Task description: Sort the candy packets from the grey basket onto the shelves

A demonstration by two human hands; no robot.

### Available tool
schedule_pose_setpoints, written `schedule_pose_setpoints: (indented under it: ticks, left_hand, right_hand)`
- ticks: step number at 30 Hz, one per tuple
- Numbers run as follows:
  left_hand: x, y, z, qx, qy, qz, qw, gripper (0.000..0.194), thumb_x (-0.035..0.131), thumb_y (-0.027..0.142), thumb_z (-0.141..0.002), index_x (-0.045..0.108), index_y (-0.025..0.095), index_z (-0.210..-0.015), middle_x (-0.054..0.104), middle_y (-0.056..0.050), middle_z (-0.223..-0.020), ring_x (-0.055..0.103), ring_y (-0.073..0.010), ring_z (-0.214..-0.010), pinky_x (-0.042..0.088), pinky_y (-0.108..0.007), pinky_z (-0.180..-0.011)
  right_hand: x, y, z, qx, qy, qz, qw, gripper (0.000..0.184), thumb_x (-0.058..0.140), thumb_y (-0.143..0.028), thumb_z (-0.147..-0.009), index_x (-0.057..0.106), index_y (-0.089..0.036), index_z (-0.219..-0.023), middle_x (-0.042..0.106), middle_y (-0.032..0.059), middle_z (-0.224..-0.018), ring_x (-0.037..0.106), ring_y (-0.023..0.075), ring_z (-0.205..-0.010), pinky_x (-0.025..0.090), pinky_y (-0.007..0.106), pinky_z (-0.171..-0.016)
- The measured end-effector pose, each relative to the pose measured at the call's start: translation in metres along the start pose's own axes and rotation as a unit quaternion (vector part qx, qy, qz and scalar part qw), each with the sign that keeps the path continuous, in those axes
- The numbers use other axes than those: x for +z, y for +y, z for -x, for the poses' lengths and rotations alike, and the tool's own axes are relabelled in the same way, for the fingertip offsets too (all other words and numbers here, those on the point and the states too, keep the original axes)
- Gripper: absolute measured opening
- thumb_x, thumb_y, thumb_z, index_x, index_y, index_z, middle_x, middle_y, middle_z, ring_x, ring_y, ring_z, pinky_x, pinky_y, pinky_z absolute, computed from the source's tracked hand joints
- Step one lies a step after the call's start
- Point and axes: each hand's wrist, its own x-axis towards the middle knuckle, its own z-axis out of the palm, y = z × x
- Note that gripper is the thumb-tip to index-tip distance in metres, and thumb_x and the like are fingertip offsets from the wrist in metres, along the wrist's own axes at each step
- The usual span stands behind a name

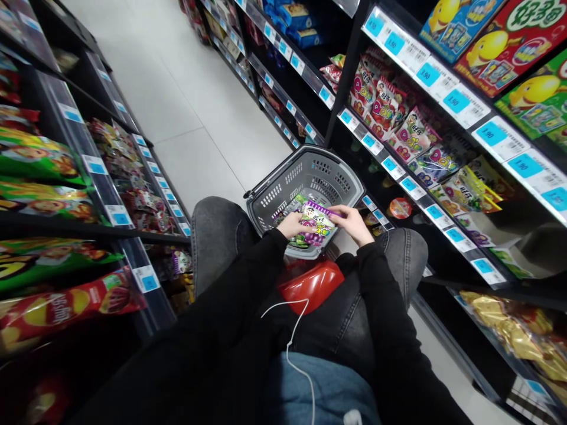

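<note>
Head view: fingers of the left hand point(291, 226) and right hand point(354, 224) clamp a purple-and-white plastic packet point(316, 219), small lettering unclear, over the grey perforated plastic basket point(301, 158); blue-and-white shelf labels point(456, 101) at right read "3.90".

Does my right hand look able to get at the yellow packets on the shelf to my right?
Probably yes: nothing visible blocks the yellow packets, but the right hand would likely have to release the purple-edged packet first.

floor: pale grey tiled floor point(172, 97), 11 o'clock | furniture: black shelving point(90, 143), 9 o'clock; facing black shelving point(348, 79), 2 o'clock, blue-and-white price labels point(427, 74) | light: floor pale, shelf recesses dark
</note>
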Motion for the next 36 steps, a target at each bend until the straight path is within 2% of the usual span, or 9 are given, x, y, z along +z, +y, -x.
schedule_pose_setpoints:
  ticks: [5, 8, 11, 18, 22, 25, 29, 32, 36]
  left_hand:
    - [-0.01, -0.003, -0.002, -0.01, 0.098, -0.2, 0.975, 0.045, 0.076, 0.029, -0.054, 0.069, 0.012, -0.095, 0.073, -0.008, -0.088, 0.066, -0.03, -0.091, 0.048, -0.038, -0.087]
    - [-0.016, -0.006, -0.004, -0.006, 0.179, -0.283, 0.942, 0.071, 0.073, 0.02, -0.056, 0.054, 0.013, -0.124, 0.066, -0.013, -0.115, 0.059, -0.0321, -0.11, 0.043, -0.038, -0.096]
    - [-0.024, -0.015, -0.012, -0.007, 0.234, -0.277, 0.932, 0.081, 0.07, 0.018, -0.057, 0.044, 0.009, -0.133, 0.054, -0.02, -0.132, 0.048, -0.0334, -0.125, 0.036, -0.041, -0.105]
    - [-0.031, -0.036, -0.035, -0.02, 0.173, -0.163, 0.971, 0.071, 0.067, 0.034, -0.059, 0.051, 0.014, -0.125, 0.057, -0.016, -0.13, 0.054, -0.0293, -0.12, 0.041, -0.041, -0.101]
    - [-0.027, -0.034, -0.031, -0.019, 0.119, -0.18, 0.976, 0.063, 0.061, 0.042, -0.062, 0.056, 0.015, -0.118, 0.063, -0.014, -0.123, 0.057, -0.0282, -0.116, 0.042, -0.04, -0.1]
    - [-0.024, -0.03, -0.027, -0.005, 0.087, -0.242, 0.966, 0.06, 0.056, 0.045, -0.064, 0.058, 0.017, -0.117, 0.066, -0.011, -0.118, 0.059, -0.0269, -0.113, 0.044, -0.037, -0.099]
    - [-0.018, -0.028, -0.023, 0.034, 0.044, -0.359, 0.932, 0.052, 0.052, 0.044, -0.067, 0.062, 0.019, -0.11, 0.067, -0.01, -0.116, 0.06, -0.0279, -0.112, 0.043, -0.035, -0.099]
    - [-0.013, -0.029, -0.023, 0.063, 0.025, -0.421, 0.905, 0.045, 0.051, 0.041, -0.067, 0.065, 0.019, -0.105, 0.068, -0.012, -0.114, 0.06, -0.0313, -0.11, 0.043, -0.038, -0.098]
    - [-0.011, -0.033, -0.025, 0.082, 0.016, -0.418, 0.905, 0.039, 0.057, 0.035, -0.066, 0.066, 0.019, -0.1, 0.069, -0.013, -0.108, 0.061, -0.0347, -0.107, 0.043, -0.042, -0.095]
  right_hand:
    - [0.024, 0.012, -0.01, -0.072, 0.037, 0.252, 0.964, 0.016, 0.059, -0.022, -0.079, 0.073, -0.017, -0.086, 0.071, 0.0079, -0.087, 0.064, 0.0221, -0.085, 0.046, 0.034, -0.084]
    - [0.052, 0.026, -0.02, -0.104, -0.015, 0.326, 0.94, 0.02, 0.054, -0.014, -0.083, 0.072, -0.016, -0.091, 0.071, 0.0102, -0.095, 0.064, 0.023, -0.093, 0.045, 0.034, -0.088]
    - [0.072, 0.043, -0.026, -0.101, -0.065, 0.383, 0.916, 0.025, 0.049, -0.007, -0.083, 0.071, -0.016, -0.092, 0.07, 0.0097, -0.092, 0.064, 0.0227, -0.094, 0.046, 0.033, -0.084]
    - [0.067, 0.058, -0.033, 0.002, 0.041, 0.418, 0.907, 0.019, 0.055, -0.01, -0.082, 0.067, -0.017, -0.096, 0.068, 0.0068, -0.082, 0.064, 0.019, -0.075, 0.047, 0.03, -0.069]
    - [0.029, 0.024, -0.038, 0.004, 0.195, 0.379, 0.905, 0.02, 0.057, -0.015, -0.083, 0.063, -0.012, -0.101, 0.066, 0.0067, -0.089, 0.062, 0.0178, -0.083, 0.047, 0.029, -0.076]
    - [-0.031, -0.008, -0.025, -0.022, 0.351, 0.348, 0.869, 0.028, 0.045, -0.016, -0.089, 0.057, -0.012, -0.114, 0.059, 0.0123, -0.108, 0.057, 0.0209, -0.102, 0.044, 0.034, -0.089]
    - [-0.122, -0.027, 0.015, -0.081, 0.596, 0.298, 0.741, 0.041, 0.034, -0.014, -0.088, 0.044, -0.017, -0.128, 0.042, 0.016, -0.127, 0.053, 0.0214, -0.111, 0.045, 0.038, -0.092]
    - [-0.166, -0.022, 0.041, -0.082, 0.627, 0.328, 0.702, 0.044, 0.036, -0.015, -0.086, 0.043, -0.017, -0.129, 0.037, 0.0173, -0.128, 0.053, 0.0239, -0.111, 0.046, 0.041, -0.09]
    - [-0.192, -0.01, 0.048, -0.029, 0.621, 0.382, 0.683, 0.037, 0.042, -0.015, -0.082, 0.053, -0.013, -0.117, 0.046, 0.0175, -0.114, 0.058, 0.0246, -0.095, 0.048, 0.041, -0.084]
